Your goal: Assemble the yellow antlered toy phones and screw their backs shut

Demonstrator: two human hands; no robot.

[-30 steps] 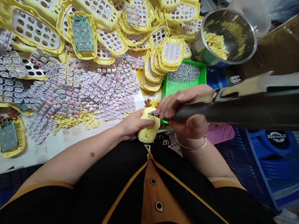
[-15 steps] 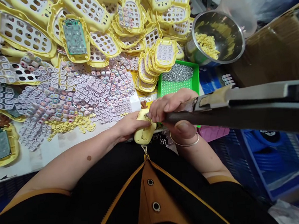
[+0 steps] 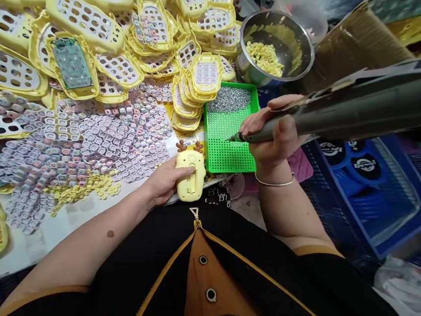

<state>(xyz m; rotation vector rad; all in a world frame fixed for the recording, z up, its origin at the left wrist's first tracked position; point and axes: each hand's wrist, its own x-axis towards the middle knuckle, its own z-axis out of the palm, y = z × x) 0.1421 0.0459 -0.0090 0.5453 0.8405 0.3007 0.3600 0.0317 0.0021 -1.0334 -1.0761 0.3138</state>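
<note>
My left hand (image 3: pixel 165 180) holds a yellow toy phone (image 3: pixel 192 189) with brown antlers at its top. The toy's back faces up, showing an open battery slot, speaker holes and screw holes, and my thumb lies across it. In my right hand (image 3: pixel 273 135) is a grey power screwdriver (image 3: pixel 332 113), its bit pointing left over the green perforated tray (image 3: pixel 229 162). A heap of small silver screws (image 3: pixel 229 100) lies in the back of that tray. Whether a screw sits on the bit is too small to tell.
Stacked yellow shells (image 3: pixel 206 74) stand behind the tray. Keypad sheets (image 3: pixel 120 141) and small yellow pieces (image 3: pixel 88 191) cover the table at left. A metal bowl (image 3: pixel 307 66) of yellow parts and a cardboard box (image 3: pixel 361 49) are at back right. A blue crate (image 3: pixel 382 246) sits lower right.
My right hand has pulled the screwdriver off the toy's back and moved it right, over the green tray. My left hand still holds the toy, now with its back in plain view.
</note>
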